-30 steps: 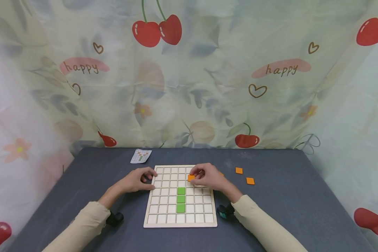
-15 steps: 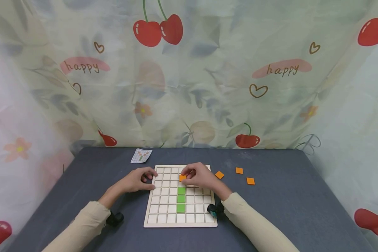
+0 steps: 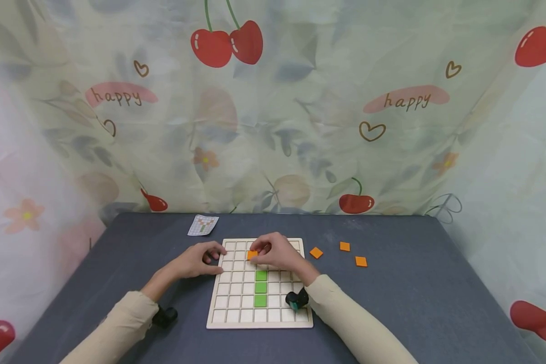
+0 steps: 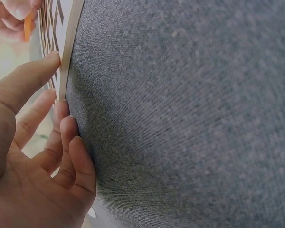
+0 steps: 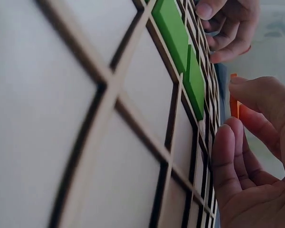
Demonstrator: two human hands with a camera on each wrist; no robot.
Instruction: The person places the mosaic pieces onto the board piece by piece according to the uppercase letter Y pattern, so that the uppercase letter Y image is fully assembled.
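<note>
A pale wooden grid board lies on the dark table. Three green square tiles sit in one column of its cells. Between thumb and fingertips, my right hand pinches an orange square tile over the board's upper middle. The right wrist view shows this orange tile on edge, apart from the grid. My left hand rests at the board's left edge. In the left wrist view its thumb touches the board's rim, with the other fingers loosely bent beside it.
Right of the board lie three loose orange tiles: a turned one, a farther one and a nearer one. A small card with a coloured grid pattern lies behind the board's left corner. A printed curtain surrounds the table.
My right hand has carried the orange tile leftward across the board's upper rows. One loose orange tile, earlier partly behind this hand, now shows fully. My left hand stays in place.
</note>
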